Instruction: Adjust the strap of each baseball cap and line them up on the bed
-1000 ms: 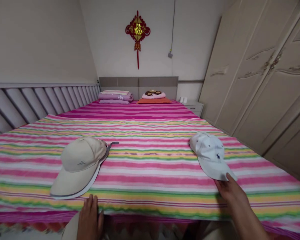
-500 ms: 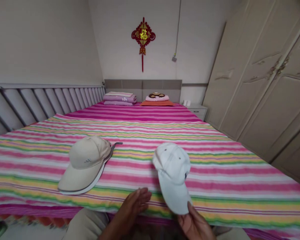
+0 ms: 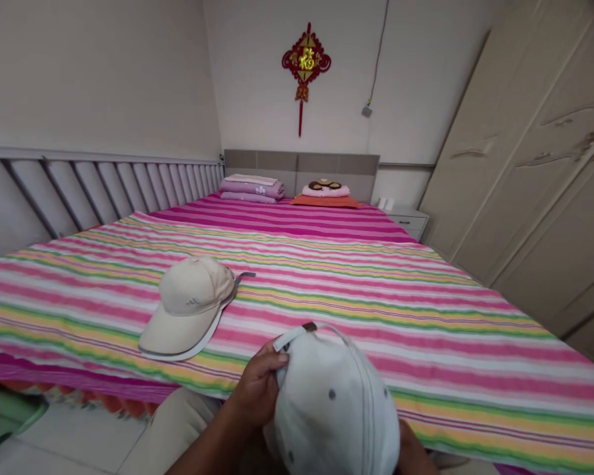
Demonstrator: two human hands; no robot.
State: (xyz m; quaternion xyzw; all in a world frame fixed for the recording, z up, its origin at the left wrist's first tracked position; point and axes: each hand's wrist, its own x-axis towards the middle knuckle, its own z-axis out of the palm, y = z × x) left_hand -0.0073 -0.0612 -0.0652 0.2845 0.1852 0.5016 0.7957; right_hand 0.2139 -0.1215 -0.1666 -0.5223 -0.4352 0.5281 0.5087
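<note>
A white cap (image 3: 336,402) is held up close to me at the bed's front edge, its crown toward me and its back strap with a brown tab at the top. My left hand (image 3: 262,382) grips the rear rim by the strap. Along the cap's lower right side is my right hand (image 3: 413,448); its fingers are hidden behind the cap. A beige cap (image 3: 191,300) lies to the left on the striped sheet (image 3: 445,343), its brim pointing front left, with a white brim edge showing beneath and a grey strap sticking out behind.
Folded purple bedding (image 3: 252,190) and a pink pillow on an orange cloth (image 3: 327,198) lie by the headboard. A railing (image 3: 129,185) runs along the left, a wardrobe (image 3: 515,178) stands right, and a green stool (image 3: 10,415) is at the lower left.
The white cap has been lifted off the sheet, brought nearer and turned, strap end up. My left hand has taken hold of its rear rim. The view has shifted left.
</note>
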